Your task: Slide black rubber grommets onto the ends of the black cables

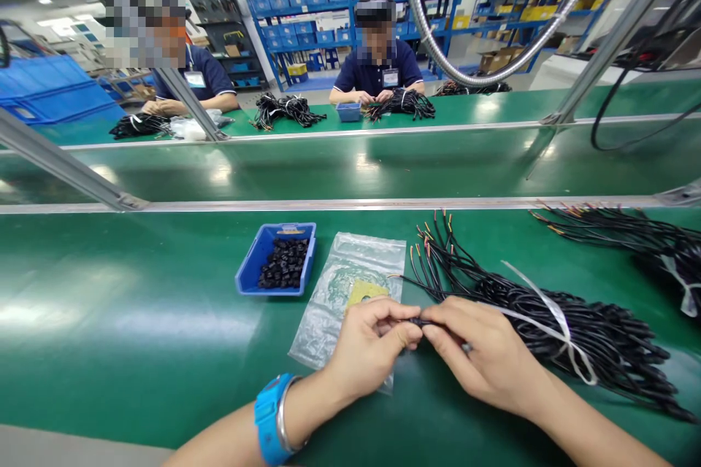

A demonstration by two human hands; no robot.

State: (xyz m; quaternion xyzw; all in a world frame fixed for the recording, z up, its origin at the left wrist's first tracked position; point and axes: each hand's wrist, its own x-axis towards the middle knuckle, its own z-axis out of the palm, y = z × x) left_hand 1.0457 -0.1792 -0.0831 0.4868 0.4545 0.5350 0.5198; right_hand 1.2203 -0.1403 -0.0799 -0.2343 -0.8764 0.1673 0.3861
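My left hand (369,341) and my right hand (482,354) meet fingertip to fingertip over the green table (136,321), both pinching a small black connector (420,322) at the end of a black wire. That wire runs into a bundle of black cables (553,325) tied with a white strap (564,332), lying just right of my right hand. A blue tray (249,263) with several small black parts (283,263) sits ahead to the left. A clear plastic bag (339,292) lies partly under my left hand.
A second bundle of black cables (640,237) lies at the far right. A green conveyor belt (328,168) runs across beyond my table. Two people in dark shirts sit opposite with cable bundles (285,109) and a small blue tray (349,112). Blue shelving stands behind.
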